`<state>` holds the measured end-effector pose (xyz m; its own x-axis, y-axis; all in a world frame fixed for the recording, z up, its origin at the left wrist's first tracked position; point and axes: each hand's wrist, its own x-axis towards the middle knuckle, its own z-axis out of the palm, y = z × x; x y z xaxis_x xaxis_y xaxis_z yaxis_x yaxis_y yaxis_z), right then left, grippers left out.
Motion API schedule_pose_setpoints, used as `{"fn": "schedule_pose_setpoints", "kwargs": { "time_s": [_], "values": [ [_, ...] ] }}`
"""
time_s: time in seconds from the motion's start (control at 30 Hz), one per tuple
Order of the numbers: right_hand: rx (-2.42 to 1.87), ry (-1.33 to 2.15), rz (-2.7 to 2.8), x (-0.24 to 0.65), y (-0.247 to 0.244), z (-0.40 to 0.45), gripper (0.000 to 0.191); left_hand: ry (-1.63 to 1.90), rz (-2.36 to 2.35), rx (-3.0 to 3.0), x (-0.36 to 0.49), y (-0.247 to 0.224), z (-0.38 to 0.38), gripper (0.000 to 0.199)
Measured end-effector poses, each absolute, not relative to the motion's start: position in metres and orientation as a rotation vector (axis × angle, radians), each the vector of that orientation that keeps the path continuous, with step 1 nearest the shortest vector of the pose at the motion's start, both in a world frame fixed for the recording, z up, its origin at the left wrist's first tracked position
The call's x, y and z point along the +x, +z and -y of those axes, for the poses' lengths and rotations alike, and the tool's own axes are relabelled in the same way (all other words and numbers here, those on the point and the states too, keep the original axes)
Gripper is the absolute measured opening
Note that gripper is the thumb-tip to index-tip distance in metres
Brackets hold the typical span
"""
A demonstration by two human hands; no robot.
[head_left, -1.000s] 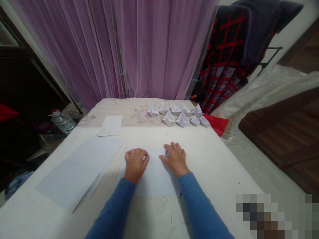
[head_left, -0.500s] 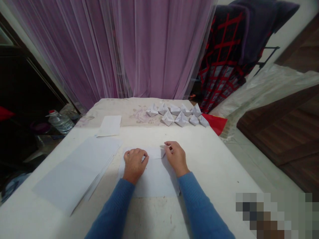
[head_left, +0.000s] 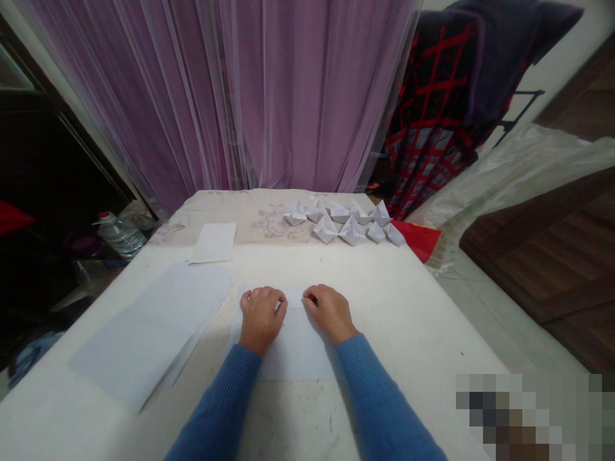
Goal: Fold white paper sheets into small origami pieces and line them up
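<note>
White sheet (head_left: 295, 339) lies under left hand (head_left: 262, 315) and right hand (head_left: 331, 312), each grip curled, whether pinching I can't tell

Room appears to be in a home: purple curtains (head_left: 307, 96) hang behind a table (head_left: 398, 320) with flowered cloth (head_left: 221, 208); checked fabric (head_left: 439, 83) hangs right; red-capped bottle (head_left: 122, 237) sits left.

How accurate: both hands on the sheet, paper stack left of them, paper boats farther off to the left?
Wrong side: head view shows the paper boats farther off to the right. Left hand and right hand on the sheet, paper stack left of them: correct.
</note>
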<state>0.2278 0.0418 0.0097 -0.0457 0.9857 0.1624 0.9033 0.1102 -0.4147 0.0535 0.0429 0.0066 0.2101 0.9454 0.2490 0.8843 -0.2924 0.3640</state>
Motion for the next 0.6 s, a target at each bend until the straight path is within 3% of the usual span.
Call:
{"fn": "schedule_pose_setpoints", "kwargs": {
  "time_s": [0.33, 0.6],
  "values": [
    [-1.918, 0.315, 2.094, 0.237, 0.021, -0.044, 0.01, 0.556, -1.973, 2.357, 0.072, 0.009, -0.044, 0.03],
    [-1.903, 0.347, 2.066, 0.237, 0.019, -0.044, 0.011, 0.559, -1.985, 2.324, 0.072, 0.008, -0.041, 0.02]
  ]
}}
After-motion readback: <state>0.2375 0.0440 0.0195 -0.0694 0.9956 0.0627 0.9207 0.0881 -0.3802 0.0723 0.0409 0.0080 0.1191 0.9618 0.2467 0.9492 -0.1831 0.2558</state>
